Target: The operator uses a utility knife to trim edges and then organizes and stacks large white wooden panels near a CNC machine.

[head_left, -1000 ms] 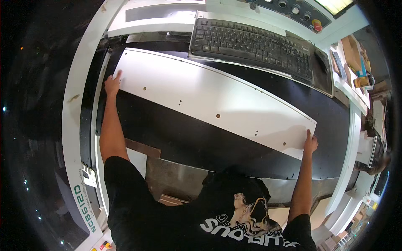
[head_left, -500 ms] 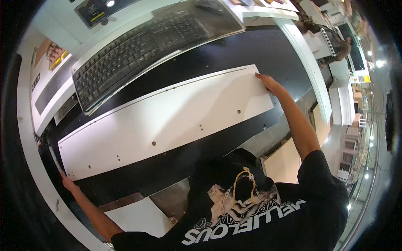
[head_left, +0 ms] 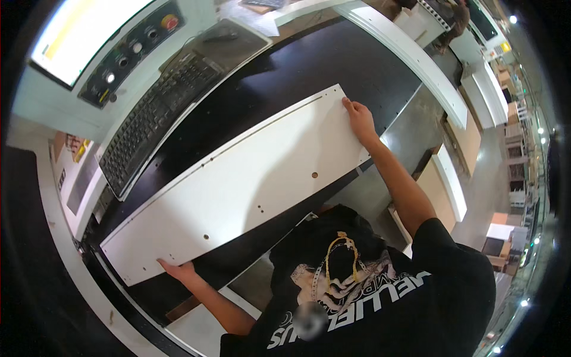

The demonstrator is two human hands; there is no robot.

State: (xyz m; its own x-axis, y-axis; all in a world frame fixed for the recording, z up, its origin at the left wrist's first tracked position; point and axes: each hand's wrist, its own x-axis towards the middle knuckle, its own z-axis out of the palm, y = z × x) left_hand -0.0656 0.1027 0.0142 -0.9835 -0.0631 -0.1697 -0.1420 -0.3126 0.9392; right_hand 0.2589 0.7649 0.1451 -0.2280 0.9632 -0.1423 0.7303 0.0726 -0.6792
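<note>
A long white panel (head_left: 238, 184) with drilled holes and a groove along its far edge lies slantwise over a black tabletop (head_left: 309, 59). My left hand (head_left: 179, 271) grips its near edge close to the left end, thumb on top and the other fingers hidden underneath. At the right end, my right hand (head_left: 360, 122) is closed around the short edge, with its fingers partly out of sight below. Whether the panel rests flat or is slightly raised, I cannot tell.
Beyond the panel, a black keyboard (head_left: 157, 116) sits on a shelf below a control strip (head_left: 128, 56) with knobs and a red button. A bright screen (head_left: 83, 35) stands at upper left. White boards (head_left: 410, 53) lie to the right, with stacked panels (head_left: 485, 92) farther off.
My left hand has gone from the panel's left end to its near edge. The panel has turned, its left end now nearer me. My view has shifted, showing more of the screen and knobs.
</note>
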